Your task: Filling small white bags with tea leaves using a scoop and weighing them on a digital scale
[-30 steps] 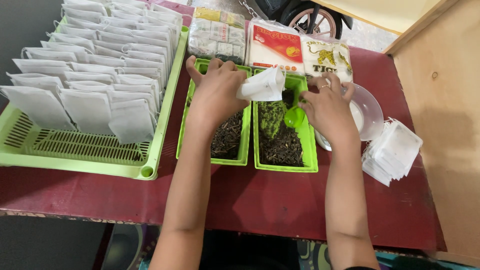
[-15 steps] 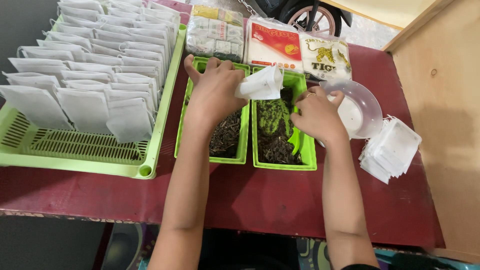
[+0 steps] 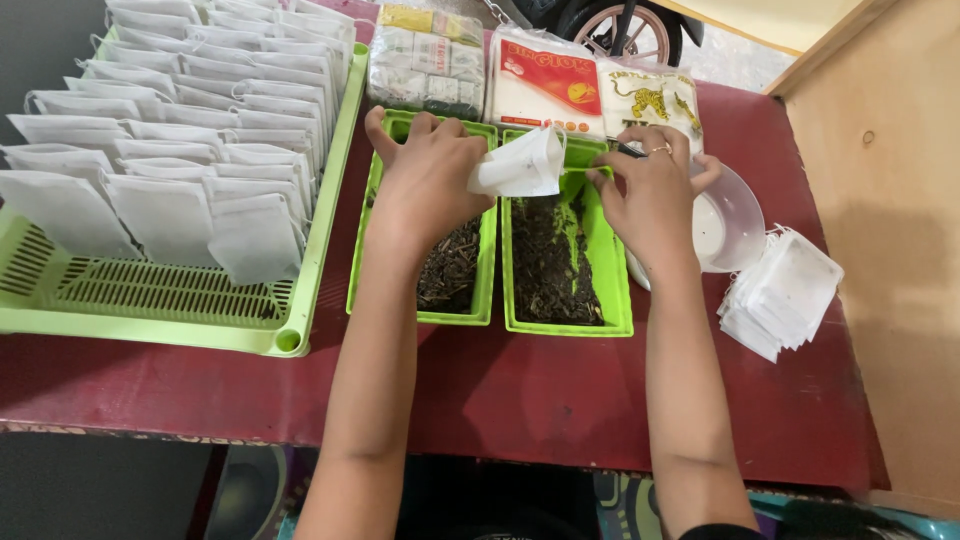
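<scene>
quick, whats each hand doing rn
Left hand: closed on a white filter bag.
Right hand: fingers pinched at the bag's edge; grip unclear.

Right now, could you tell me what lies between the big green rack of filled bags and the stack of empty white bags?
In the head view, two green trays of dried leaves lie between the rack and the stack.

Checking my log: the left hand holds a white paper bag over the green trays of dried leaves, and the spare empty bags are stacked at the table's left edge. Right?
Not quite. The stack of empty bags lies at the table's right edge, as the head view shows. The rest holds: left hand holds a white paper bag over the green trays.
</scene>
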